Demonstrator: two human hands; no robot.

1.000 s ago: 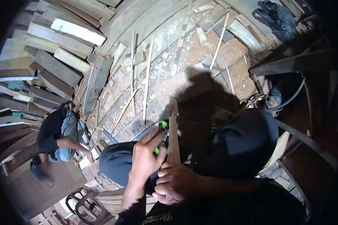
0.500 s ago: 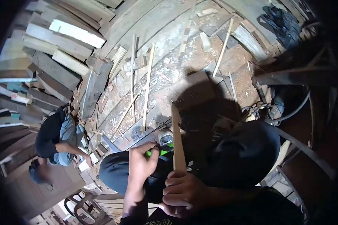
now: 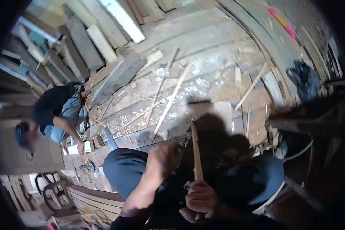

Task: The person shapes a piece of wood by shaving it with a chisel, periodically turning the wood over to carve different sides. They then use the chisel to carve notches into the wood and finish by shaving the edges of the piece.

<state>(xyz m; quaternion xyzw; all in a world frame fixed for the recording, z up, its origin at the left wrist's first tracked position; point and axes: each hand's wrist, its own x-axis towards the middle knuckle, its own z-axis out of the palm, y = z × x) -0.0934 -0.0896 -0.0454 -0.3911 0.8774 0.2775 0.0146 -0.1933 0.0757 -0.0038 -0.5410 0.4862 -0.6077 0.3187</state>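
My right hand (image 3: pixel 199 199) is wrapped around the lower end of a narrow wooden strip (image 3: pixel 196 157). The strip stands up from the fist and tapers toward its far tip. My left hand (image 3: pixel 163 159) is closed beside the strip, above my left knee. It grips a small bright green object (image 3: pixel 181 145), mostly hidden by the fingers and blurred, so its kind does not show. A gap lies between the left hand and the strip.
Thin wooden sticks (image 3: pixel 174 100) and scraps litter the floor ahead. At the left a person (image 3: pixel 55 107) crouches, one hand on a pale block (image 3: pixel 87 147). Boards (image 3: pixel 84 42) are stacked behind. A black plastic bag (image 3: pixel 304 78) lies at the right.
The view has turned, shifting the floor and the crouching person in the picture. My left hand has turned over, hiding most of the green object. My right hand still holds the strip.
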